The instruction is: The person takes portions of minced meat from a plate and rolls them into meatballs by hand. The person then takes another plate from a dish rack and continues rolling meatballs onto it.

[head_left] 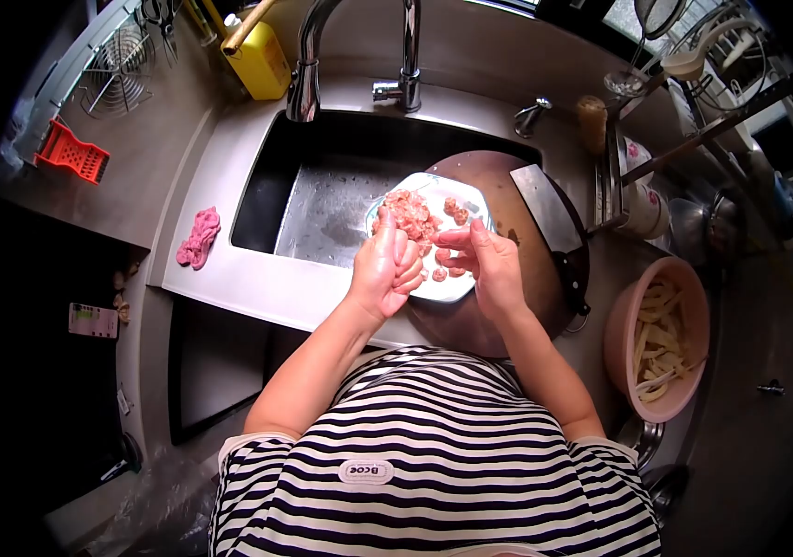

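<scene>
My left hand (387,269) is closed in a fist over the near left side of a white plate (448,290), thumb on top. Its curled fingers hide whatever is inside. To its right, my right hand (485,263) has its thumb and fingers drawn together, tips pointing at the left fist; a small reddish bit shows by them, too small to name. On the plate lie a heap of pink minced meat (409,212) and several small meatballs (460,216). Beneath the plate's right part is a round brown cutting board (508,223), which overlaps the sink.
A cleaver (545,209) rests on the board's right side. Behind are a dark sink (322,200) and a faucet (304,88). A pink basin (624,343) of pale strips stands right. On the left are a pink cloth (199,239), red grater (71,153) and yellow jug (262,63).
</scene>
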`<action>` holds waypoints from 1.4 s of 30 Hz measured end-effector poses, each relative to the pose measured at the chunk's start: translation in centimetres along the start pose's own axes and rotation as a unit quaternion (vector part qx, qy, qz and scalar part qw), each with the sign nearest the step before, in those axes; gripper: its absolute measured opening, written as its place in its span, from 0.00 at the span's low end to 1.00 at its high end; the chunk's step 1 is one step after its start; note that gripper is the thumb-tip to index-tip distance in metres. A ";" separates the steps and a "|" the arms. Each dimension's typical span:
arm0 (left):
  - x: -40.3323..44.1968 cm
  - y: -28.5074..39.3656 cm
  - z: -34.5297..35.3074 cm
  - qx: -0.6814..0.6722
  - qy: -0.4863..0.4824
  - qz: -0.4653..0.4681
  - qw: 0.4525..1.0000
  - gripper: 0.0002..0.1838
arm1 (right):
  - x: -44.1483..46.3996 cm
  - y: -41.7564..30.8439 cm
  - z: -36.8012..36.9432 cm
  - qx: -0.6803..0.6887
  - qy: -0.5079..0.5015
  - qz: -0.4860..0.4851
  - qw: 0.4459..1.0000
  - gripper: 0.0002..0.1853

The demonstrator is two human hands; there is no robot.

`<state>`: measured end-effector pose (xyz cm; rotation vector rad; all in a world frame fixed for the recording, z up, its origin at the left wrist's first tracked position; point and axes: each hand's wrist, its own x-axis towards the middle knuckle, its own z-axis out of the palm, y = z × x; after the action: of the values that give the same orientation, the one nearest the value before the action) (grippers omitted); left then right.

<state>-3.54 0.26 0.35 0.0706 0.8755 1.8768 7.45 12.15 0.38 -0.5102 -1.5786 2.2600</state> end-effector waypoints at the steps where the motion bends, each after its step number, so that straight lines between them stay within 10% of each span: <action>1: 0.1 -0.4 0.3 0.073 0.012 0.052 0.996 0.30 | 0.1 0.2 0.3 0.061 0.020 0.034 0.997 0.25; 5: -0.2 -2.5 1.5 0.440 -0.058 0.327 0.834 0.26 | -0.2 2.3 0.8 0.324 0.011 0.169 0.931 0.27; 8: -0.6 -2.8 1.6 0.652 -0.088 0.354 0.665 0.25 | 0.0 3.3 1.1 0.409 0.023 0.173 0.896 0.22; 12: -0.6 -2.4 1.4 0.600 -0.041 0.397 0.693 0.23 | 0.1 4.3 -0.6 0.344 0.037 0.182 0.920 0.15; 15: -1.6 -1.1 1.9 0.436 -0.056 0.172 0.882 0.27 | -0.1 3.6 -1.4 0.311 0.014 0.203 0.928 0.14; 21: -1.7 -2.4 1.7 0.794 -0.120 0.317 0.505 0.41 | 1.2 4.4 -0.2 0.347 0.121 0.174 0.914 0.16; 24: -1.6 -2.5 1.7 0.779 -0.119 0.389 0.478 0.36 | 1.0 2.5 0.4 0.257 0.130 0.145 0.946 0.18; 26: -1.6 -2.1 1.8 0.758 -0.124 0.427 0.477 0.35 | 1.1 1.3 0.9 0.179 0.160 0.125 0.963 0.21; 31: -0.8 -0.9 1.1 0.571 -0.022 0.436 0.695 0.20 | 1.0 0.4 -1.9 0.200 0.112 0.051 0.972 0.23; 36: 0.0 -2.2 -0.8 0.346 -0.017 0.146 0.927 0.17 | -0.7 -2.0 -0.2 -0.020 0.088 -0.237 0.967 0.27; 39: 0.0 -2.7 -0.5 0.183 -0.050 -0.021 0.982 0.22 | -1.7 -2.6 1.4 -0.238 0.071 -0.426 0.870 0.27; 42: 0.5 -3.0 -0.4 -0.131 -0.054 -0.131 0.981 0.22 | -1.4 -2.4 2.6 -0.498 -0.037 -0.373 0.782 0.15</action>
<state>-1.60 1.06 -1.94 -0.0996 0.5293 1.7067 7.66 10.15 3.56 0.0319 -2.3750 0.7586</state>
